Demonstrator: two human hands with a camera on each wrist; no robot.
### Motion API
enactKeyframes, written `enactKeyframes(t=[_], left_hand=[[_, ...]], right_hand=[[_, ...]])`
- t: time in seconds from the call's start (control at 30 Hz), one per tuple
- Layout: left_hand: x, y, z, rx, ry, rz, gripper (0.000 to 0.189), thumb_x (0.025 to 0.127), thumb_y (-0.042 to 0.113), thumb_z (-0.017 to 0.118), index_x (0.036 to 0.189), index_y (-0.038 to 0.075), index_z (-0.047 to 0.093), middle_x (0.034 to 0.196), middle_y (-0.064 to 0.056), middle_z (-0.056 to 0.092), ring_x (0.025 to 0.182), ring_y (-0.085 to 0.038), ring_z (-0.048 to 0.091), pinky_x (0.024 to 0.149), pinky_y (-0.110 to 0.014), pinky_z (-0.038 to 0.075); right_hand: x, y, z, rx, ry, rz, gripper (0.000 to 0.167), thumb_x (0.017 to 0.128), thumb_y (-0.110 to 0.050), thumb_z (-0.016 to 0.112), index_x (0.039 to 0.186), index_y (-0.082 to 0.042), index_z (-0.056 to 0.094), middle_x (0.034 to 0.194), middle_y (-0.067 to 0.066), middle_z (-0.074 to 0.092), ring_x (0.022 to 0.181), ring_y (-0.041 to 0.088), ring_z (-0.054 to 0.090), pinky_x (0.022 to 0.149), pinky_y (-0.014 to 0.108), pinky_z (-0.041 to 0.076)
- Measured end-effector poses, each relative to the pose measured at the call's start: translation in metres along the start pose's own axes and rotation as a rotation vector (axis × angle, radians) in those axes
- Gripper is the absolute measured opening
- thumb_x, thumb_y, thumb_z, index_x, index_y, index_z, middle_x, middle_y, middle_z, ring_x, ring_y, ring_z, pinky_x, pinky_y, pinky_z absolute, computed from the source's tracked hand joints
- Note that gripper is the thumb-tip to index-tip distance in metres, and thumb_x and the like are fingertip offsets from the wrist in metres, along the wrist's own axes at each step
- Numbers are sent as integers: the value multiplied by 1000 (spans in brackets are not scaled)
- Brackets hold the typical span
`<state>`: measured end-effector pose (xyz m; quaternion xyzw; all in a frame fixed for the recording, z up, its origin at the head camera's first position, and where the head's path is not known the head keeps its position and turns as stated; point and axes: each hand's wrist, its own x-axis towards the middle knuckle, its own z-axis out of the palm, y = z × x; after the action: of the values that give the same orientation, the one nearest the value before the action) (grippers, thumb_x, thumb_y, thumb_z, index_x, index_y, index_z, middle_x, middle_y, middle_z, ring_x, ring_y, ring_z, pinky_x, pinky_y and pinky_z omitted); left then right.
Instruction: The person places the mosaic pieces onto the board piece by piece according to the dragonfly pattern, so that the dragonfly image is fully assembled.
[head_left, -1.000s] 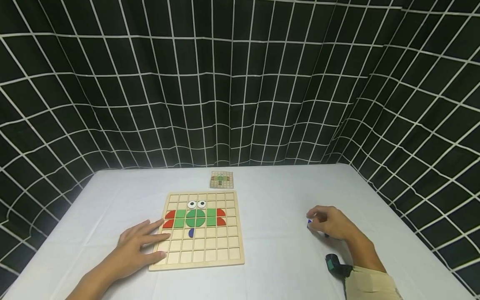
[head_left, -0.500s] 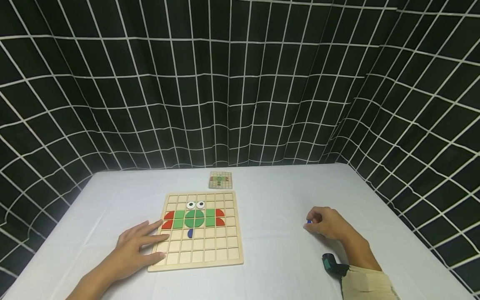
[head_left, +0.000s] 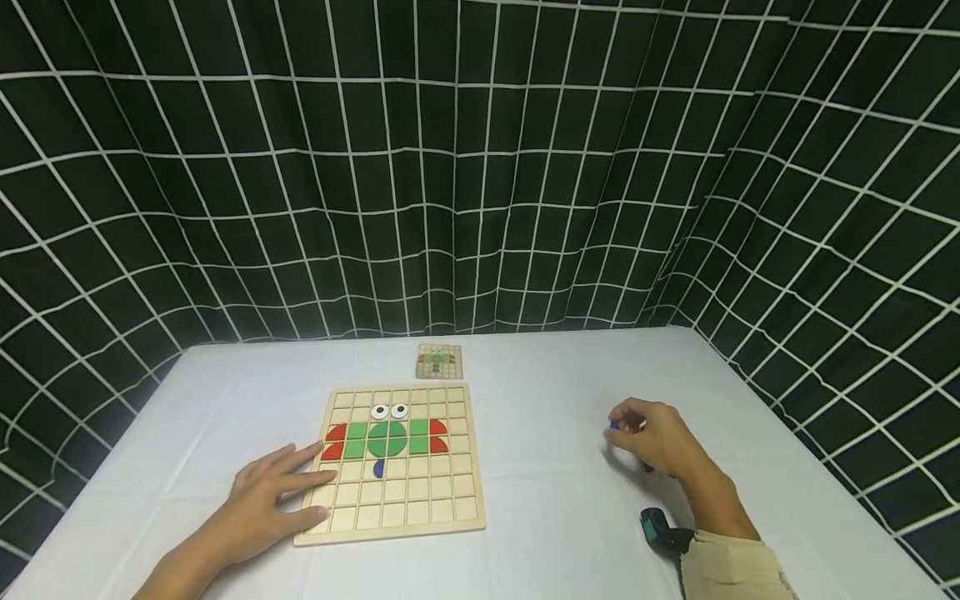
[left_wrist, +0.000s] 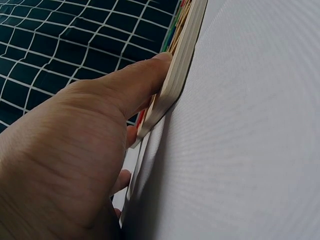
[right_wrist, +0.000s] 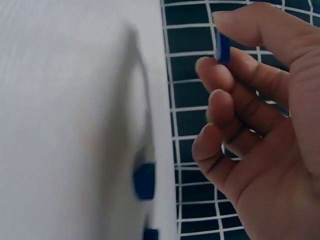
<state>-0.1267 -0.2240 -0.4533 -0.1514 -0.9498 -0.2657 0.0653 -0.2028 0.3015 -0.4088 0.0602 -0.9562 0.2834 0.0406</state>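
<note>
A small blue piece (right_wrist: 223, 47) is pinched between the thumb and index finger of my right hand (head_left: 656, 437), held above the white table at the right. Its exact shape is hard to tell edge-on. My left hand (head_left: 262, 498) rests with spread fingers on the left edge of a wooden grid board (head_left: 435, 510). On the board lie two white eye discs (head_left: 390, 411), green pieces (head_left: 387, 438) forming a circle with squares either side, red pieces (head_left: 438, 436) at both ends, and a blue half-round piece (head_left: 378, 468) below the circle.
Behind the board lies a small picture card (head_left: 439, 362) showing a similar pattern. Loose blue pieces (right_wrist: 145, 181) lie on the table under my right hand. A dark device (head_left: 663, 533) is strapped at my right wrist. A black curtain (head_left: 420, 167) with white grid lines encloses the table.
My right hand has risen a little off the table with the blue piece pinched in it. My left hand stays on the board's edge.
</note>
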Motion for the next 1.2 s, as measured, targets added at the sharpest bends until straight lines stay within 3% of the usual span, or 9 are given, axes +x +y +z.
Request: enactKeyframes(t=[0.23,0.47,0.73,0.97,1.2], left_hand=[[1,1,0,2,-2,2,42,72,55,70,111,40,66,142,0,47,133,-38,31,102,-61,15],[1,1,-1,8,7,9,42,72,55,70,111,39,66,141,0,47,133,-38,31,102,-61,16],[0,0,1,0,3,-1,43,72,55,70,111,39,66,142,0,47,133,-38,30,102,-61,15],[0,0,0,-5,-8,-18,44,72,56,70,111,38,66,143,0,46,133,-38,29,102,-61,15],[0,1,-1,-2,-12,-24,44,71,55,70,112,38,66,143,0,46,134,-37,29,102,-60,15]], right_hand=[[-7,-25,-15,-27,105,-111,18,77,-26,74,91,-16,68,76,-3,60,76,15,52,65,27,45],[-16,-53,-30,-35,203,-238,17,75,-25,76,90,-22,67,79,-9,63,77,10,53,68,27,49],[-29,-81,-44,-9,315,-445,24,68,-13,81,84,-24,67,79,-15,65,75,3,53,66,16,45],[-40,-112,-54,71,328,-602,31,66,-7,80,86,-25,66,81,-17,64,79,3,51,63,13,41],[-40,-142,-53,181,304,-685,29,67,-5,79,87,-21,66,80,-13,64,79,7,52,64,18,40]])
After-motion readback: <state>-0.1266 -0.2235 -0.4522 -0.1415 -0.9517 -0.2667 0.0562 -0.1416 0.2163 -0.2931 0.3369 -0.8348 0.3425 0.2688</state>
